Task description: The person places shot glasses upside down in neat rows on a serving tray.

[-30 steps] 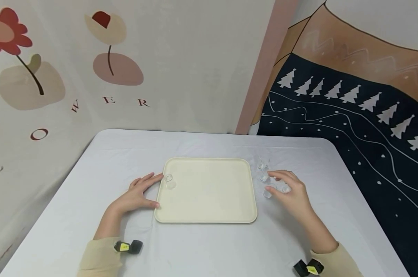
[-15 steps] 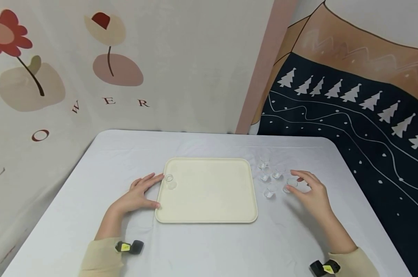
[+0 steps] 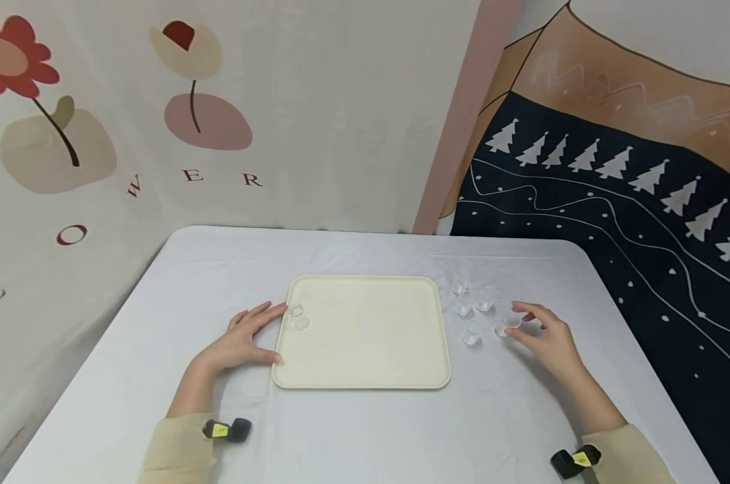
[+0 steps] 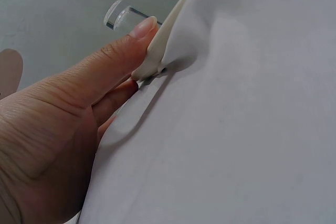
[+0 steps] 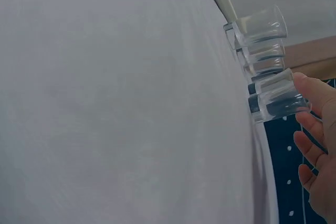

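My left hand (image 3: 242,343) lies at the left edge of the cream tray (image 3: 365,383), fingers stretched out, with thumb and fingertips touching the rim. Just inside that edge stands a small clear shot glass (image 3: 295,312), which also shows behind the thumb in the left wrist view. To the right of the tray, my right hand (image 3: 549,339) pinches the rightmost shot glass (image 5: 281,103) near its rim between thumb and fingers. This glass is upright, its base close over the tablecloth.
Several more clear shot glasses (image 3: 470,334) stand grouped between the tray and my right hand. A white cloth (image 3: 353,437) covers the table. Behind it hang a flower-print curtain (image 3: 341,134) and a dark tree-patterned cloth (image 3: 583,195).
My right hand has moved right, from beside the glasses nearest the tray to the rightmost glass, and now pinches it. My left hand stays at the tray's edge.
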The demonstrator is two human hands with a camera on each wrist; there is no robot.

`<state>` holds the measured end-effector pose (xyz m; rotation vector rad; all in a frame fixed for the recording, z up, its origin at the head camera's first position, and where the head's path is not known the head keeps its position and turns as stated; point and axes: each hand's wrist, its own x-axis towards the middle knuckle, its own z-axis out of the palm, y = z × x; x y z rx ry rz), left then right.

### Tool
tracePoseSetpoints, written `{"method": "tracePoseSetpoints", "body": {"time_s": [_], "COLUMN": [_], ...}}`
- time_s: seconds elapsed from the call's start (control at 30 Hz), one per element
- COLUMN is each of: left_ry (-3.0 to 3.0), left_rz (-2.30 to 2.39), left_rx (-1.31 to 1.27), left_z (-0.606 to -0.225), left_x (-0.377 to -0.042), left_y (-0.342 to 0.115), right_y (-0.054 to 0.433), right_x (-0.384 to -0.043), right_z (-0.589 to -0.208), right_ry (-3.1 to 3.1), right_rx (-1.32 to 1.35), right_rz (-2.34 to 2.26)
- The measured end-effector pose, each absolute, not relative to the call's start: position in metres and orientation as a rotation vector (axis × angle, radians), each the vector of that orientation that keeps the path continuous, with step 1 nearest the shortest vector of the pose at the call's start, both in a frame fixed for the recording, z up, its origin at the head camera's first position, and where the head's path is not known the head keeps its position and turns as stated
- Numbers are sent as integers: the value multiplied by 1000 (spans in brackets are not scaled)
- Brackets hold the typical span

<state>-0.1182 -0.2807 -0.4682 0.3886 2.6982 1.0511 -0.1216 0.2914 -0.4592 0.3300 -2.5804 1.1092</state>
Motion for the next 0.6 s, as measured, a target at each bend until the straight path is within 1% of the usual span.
{"method": "tracePoseSetpoints", "body": {"time_s": [0.4,0.6], "left_ry": [2688,2696], "left_rz": [1067,1056], "left_rx": [379,407], "left_z": [-469,-468], "left_x": [-118,-119], "left_y": [-281,-281], "right_y": [295,293], "right_x": [-124,-124], "right_z": [-478,-483], "right_ry": [-2746,-2754], "right_rx": [198,193], "right_rz": [1187,1102]}}
